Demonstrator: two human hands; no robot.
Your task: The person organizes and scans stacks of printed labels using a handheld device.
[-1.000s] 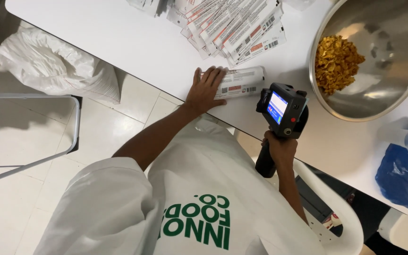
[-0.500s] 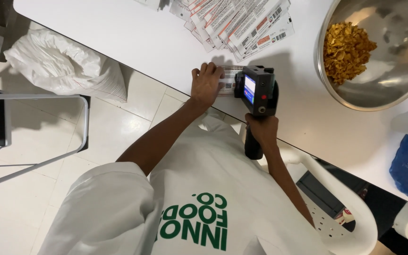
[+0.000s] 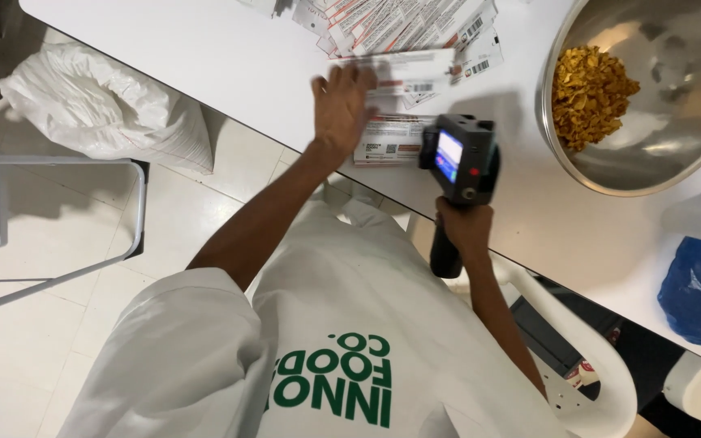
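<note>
Labelling step, I'd say: right hand [image 3: 466, 227] clamped on handheld printer [image 3: 458, 162] just beside packet [image 3: 391, 142] at table [image 3: 204, 57] edge, left hand [image 3: 341, 105] open, fingers apart over packet pile [image 3: 403, 32]; next needs printer squared w/ packet.

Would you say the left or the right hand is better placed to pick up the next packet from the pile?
Probably the left hand: it is open over the packets, at the pile's edge. The right hand is busy gripping the handheld printer.
</note>
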